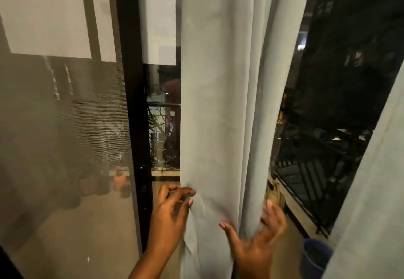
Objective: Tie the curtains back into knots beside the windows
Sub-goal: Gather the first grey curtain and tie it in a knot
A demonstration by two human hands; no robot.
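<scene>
**Two hands on the grey curtain by the night window**

Two hands work low on the grey curtain (220, 95), which hangs in long folds down the middle of the view. At about 7 o'clock the left hand (170, 211) has its fingers curled, pinching the curtain's left edge. At 5 o'clock the right hand (255, 241) spreads wide, thumb pressed on the front of the cloth, fingers round a fold at its right side. A second curtain panel (376, 180) hangs at 3 o'clock. A mesh screen (65, 125) fills 9 o'clock beside a black door frame (131, 82); a blue pot (314, 257) sits at 4 o'clock below the balcony railing (306, 169).
</scene>
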